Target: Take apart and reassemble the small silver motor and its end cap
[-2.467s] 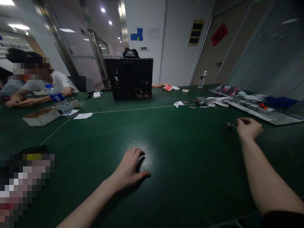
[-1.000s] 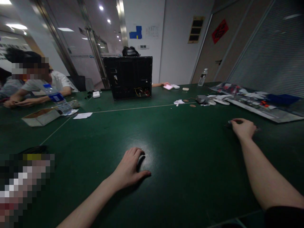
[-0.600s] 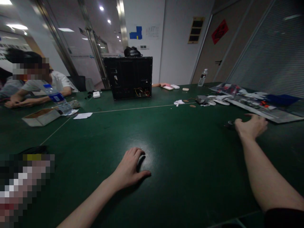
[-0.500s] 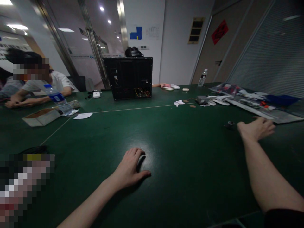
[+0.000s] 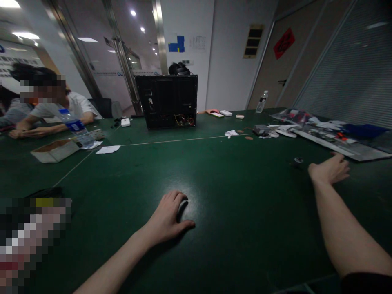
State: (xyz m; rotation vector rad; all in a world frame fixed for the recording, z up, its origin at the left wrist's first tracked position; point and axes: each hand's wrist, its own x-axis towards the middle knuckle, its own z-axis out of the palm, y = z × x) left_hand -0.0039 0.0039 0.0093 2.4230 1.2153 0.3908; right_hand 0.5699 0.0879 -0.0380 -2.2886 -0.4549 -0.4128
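The left hand (image 5: 168, 215) lay palm down on the green table (image 5: 232, 196), its fingers loosely bent and closed on nothing. It seemed to rest there as a prop for the body's weight rather than to hold anything. A pale glare from a ceiling light sat on the cloth just past its fingertips. The right hand (image 5: 329, 170) was stretched far out to the right, back upward. Its fingers were extended and only slightly parted, pinching nothing that could be seen, and their tips came near the edge of the long grey panel (image 5: 352, 150) where small parts and wrappers lay spread out. A small dark round part (image 5: 297, 160) lay flat on the cloth just beside the right hand, on its left, near but not touching. It probably stayed put there because the surface is level and soft. Well apart, beyond the table's middle seam, a black computer case (image 5: 167, 101) stood upright with its open back and loose wires turned this way, perhaps so the inside could be reached. Crumpled white paper (image 5: 230, 133) lay between the case and the panel. At the left edge a water bottle (image 5: 75, 127) and a cardboard box (image 5: 55, 150) sat close to a seated co-worker's forearm (image 5: 45, 130), within that person's easy reach.
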